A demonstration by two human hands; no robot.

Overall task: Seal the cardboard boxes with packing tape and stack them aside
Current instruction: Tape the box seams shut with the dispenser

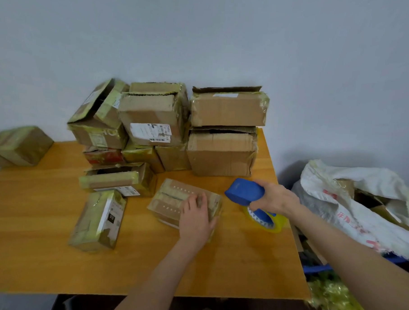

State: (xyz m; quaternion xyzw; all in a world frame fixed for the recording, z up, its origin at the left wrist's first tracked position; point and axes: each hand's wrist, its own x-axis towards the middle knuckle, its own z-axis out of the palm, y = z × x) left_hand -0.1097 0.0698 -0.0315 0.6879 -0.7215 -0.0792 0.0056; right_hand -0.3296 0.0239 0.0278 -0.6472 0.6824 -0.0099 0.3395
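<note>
The left hand (196, 217) is laid flat on a small cardboard box (173, 200), fingers nearly straight. The box is pressed to the wooden table (31, 241), not gripped. Just to the right, a blue tape dispenser (244, 191) is held in the right hand (276, 197), fingers curled round its handle. The box is judged light, fairly stiff, slick where taped — best taken by its short ends. Beyond, more boxes (153, 119) are stacked against the wall.

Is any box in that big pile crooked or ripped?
Yes. The top left box in the pile sits tilted, with its flaps open. The middle box beside it has a ragged, torn top flap. A far box seems to poke past the table's left corner.
</note>
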